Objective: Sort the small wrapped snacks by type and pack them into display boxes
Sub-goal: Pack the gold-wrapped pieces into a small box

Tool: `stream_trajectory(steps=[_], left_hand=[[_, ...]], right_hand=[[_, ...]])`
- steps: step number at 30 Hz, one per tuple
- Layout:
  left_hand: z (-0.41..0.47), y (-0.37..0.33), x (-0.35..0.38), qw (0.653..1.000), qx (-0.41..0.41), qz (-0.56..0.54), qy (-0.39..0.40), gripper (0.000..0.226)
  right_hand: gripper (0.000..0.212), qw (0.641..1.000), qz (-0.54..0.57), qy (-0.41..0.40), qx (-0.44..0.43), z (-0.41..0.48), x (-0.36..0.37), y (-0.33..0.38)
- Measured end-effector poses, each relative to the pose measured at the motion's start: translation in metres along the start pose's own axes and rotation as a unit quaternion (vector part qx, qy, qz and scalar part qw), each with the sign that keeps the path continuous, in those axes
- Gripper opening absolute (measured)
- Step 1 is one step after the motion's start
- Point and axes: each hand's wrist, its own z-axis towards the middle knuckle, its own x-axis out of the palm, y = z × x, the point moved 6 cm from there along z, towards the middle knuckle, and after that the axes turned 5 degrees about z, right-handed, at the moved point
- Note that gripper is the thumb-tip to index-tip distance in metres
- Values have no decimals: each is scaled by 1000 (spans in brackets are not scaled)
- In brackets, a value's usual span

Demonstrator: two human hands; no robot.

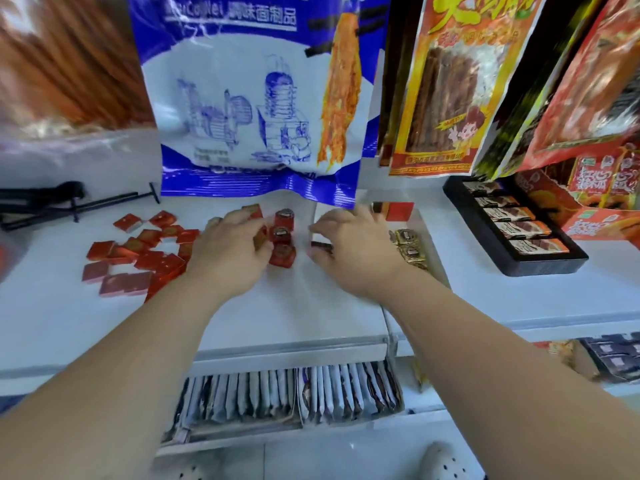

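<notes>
Several small red wrapped snacks (138, 261) lie scattered on the white shelf (311, 299) at the left. A short row of red snacks with dark labels (283, 235) stands on end in the middle. My left hand (228, 251) rests beside that row, its fingers curled against the row's left side. My right hand (349, 244) is just right of it and pinches a dark wrapped snack (320, 244). Gold-wrapped snacks (410, 247) lie by my right wrist. A black display box (512, 223) with brown and orange packets sits at the right.
Large snack bags hang overhead: a blue and white one (256, 98) and orange ones (450, 81). Red cartons (595, 202) stand at the far right. Black rods (52, 206) lie at the left. Below the shelf edge, sachets (287, 393) fill a lower tray.
</notes>
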Motion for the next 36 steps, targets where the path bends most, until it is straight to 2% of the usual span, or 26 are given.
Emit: stream_trajectory(steps=[4, 8, 11, 17, 21, 25, 29, 32, 36], left_hand=[[-1, 15, 11, 998, 14, -7, 63, 51], [-3, 14, 6, 997, 38, -43, 56, 45], [-6, 12, -3, 994, 53, -87, 38, 33], [-7, 13, -16, 991, 2, -130, 34, 9], [-10, 15, -12, 988, -6, -152, 39, 29], [-12, 15, -7, 987, -41, -138, 78, 56], [-14, 8, -9, 981, -42, -156, 103, 44], [-16, 7, -7, 974, -41, -185, 125, 54], [-16, 8, -7, 972, -44, -189, 131, 48]], right_hand=[[57, 999, -6, 42, -32, 11, 26, 29], [68, 995, -25, 97, -26, 15, 44, 36], [65, 997, -15, 76, -28, 13, 44, 36], [60, 998, 0, 48, -43, 0, 38, 32], [46, 998, 37, 10, -49, -7, 23, 26], [50, 999, 28, -21, -6, -8, 15, 13], [57, 1000, 11, 26, -1, -6, 22, 16], [47, 997, 13, 65, -27, -7, 28, 17], [34, 997, 42, 49, -29, -7, 23, 9]])
